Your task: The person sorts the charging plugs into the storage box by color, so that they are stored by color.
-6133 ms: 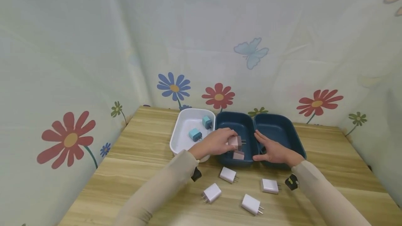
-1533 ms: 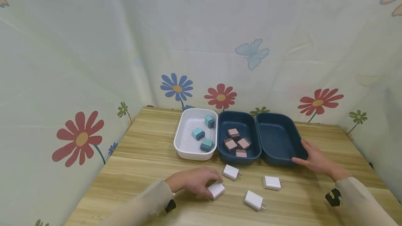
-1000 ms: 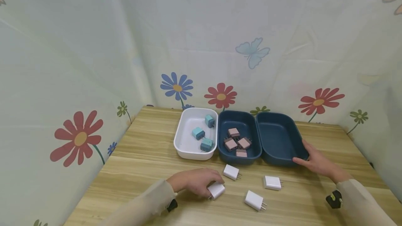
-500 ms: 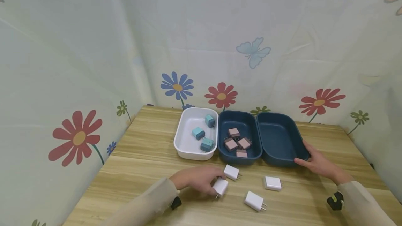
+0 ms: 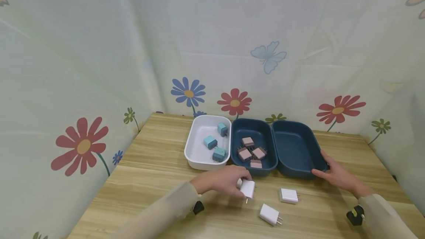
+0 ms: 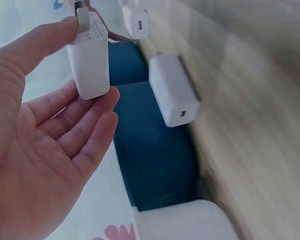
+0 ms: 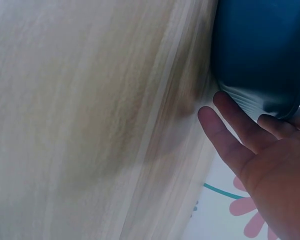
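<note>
My left hand (image 5: 225, 180) pinches a white USB wall charger (image 5: 247, 188) by its sides, lifted off the table with its prongs facing back toward me. In the left wrist view the thumb and fingertips press this charger (image 6: 90, 65) from opposite sides. Another white charger (image 6: 172, 90) lies just past it, mostly hidden by the held one in the head view. My right hand (image 5: 338, 174) touches the front right corner of the right blue bin (image 5: 296, 146), thumb at the front and straight fingers along the side.
Two white chargers, one upper (image 5: 289, 196) and one lower (image 5: 269, 214), lie on the wooden table (image 5: 159, 146). The white bin (image 5: 199, 135) contains teal chargers (image 5: 210, 142). In the middle blue bin (image 5: 249, 128) sit several pink chargers (image 5: 244, 154). A flower-printed cloth hangs behind.
Several pink chargers now lie in the middle bin, and a third teal one shows. My left hand has lifted a white charger and moved right. The right hand shifted to the right bin's corner.
</note>
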`<state>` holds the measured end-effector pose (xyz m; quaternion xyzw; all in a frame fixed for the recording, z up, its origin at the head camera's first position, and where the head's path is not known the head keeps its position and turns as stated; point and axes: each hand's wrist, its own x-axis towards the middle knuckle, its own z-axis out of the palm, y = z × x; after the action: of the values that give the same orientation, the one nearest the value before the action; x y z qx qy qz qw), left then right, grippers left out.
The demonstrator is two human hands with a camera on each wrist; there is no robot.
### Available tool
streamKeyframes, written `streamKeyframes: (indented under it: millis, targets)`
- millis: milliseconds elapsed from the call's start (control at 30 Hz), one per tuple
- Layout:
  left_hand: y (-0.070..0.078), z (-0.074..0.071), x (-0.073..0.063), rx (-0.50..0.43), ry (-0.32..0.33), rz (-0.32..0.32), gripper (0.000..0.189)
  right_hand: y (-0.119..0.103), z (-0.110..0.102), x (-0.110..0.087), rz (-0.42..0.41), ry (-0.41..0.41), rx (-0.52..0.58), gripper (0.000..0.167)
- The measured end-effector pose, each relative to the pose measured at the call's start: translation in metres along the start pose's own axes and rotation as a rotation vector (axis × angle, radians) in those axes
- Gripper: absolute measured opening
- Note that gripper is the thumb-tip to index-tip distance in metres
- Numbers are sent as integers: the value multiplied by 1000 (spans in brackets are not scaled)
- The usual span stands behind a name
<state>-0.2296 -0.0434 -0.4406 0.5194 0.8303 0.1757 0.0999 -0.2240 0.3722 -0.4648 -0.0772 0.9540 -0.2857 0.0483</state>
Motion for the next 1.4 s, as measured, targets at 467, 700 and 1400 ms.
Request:
streamKeyframes:
  millis: [467,700,1400]
  targets:
    - [9,-18,40,-32,38,-44,45,1,-1,1,24,-20,16,104]
    - [11,-23,57,15,38,-88,49,2,-1,0,29,-13,-1,105]
    - [9,-21,113,37,106,-193,48,1,1,2,23,-4,25,104]
